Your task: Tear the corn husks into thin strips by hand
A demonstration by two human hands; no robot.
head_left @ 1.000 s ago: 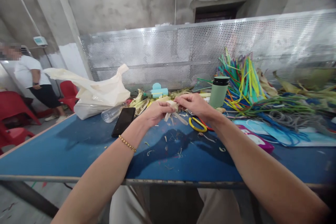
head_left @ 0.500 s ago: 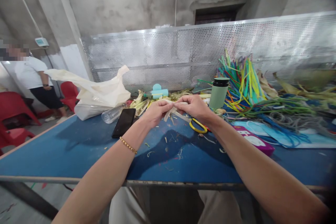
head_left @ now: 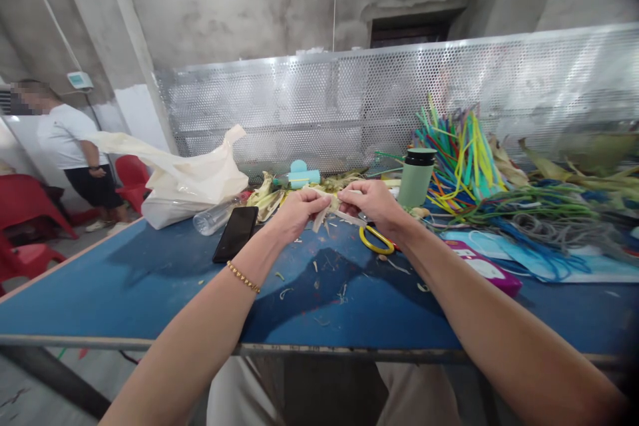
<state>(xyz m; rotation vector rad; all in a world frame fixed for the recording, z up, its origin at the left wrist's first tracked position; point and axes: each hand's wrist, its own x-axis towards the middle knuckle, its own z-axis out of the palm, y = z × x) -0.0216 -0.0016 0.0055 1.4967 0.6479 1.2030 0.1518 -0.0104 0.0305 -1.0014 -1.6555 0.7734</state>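
Observation:
Between my two hands is a pale strip of corn husk (head_left: 322,218), its ends hanging below the fingers. My left hand (head_left: 302,212) is closed, pinching the husk between thumb and forefinger. Facing it, my right hand (head_left: 370,204) is also closed on the husk, with a tail of it passing under the fingers. The fingertips of the two hands are a little apart. Just below my right hand lie scissors with yellow and red handles (head_left: 375,239); their blades are mostly hidden. Small husk scraps (head_left: 342,291) are scattered on the blue table (head_left: 174,306).
Left of my hands are a black phone (head_left: 235,233), a clear bottle (head_left: 214,218) and a white plastic bag (head_left: 194,180). On the right stand a green flask (head_left: 416,178), colourful strips (head_left: 464,153), cords (head_left: 564,226) and a purple pack (head_left: 486,269). A person (head_left: 74,146) stands beyond the table.
My hands drew together on the husk, then my right fingertips moved slightly away from the left. The tail under my right hand shifted. The person at the left moved slightly right.

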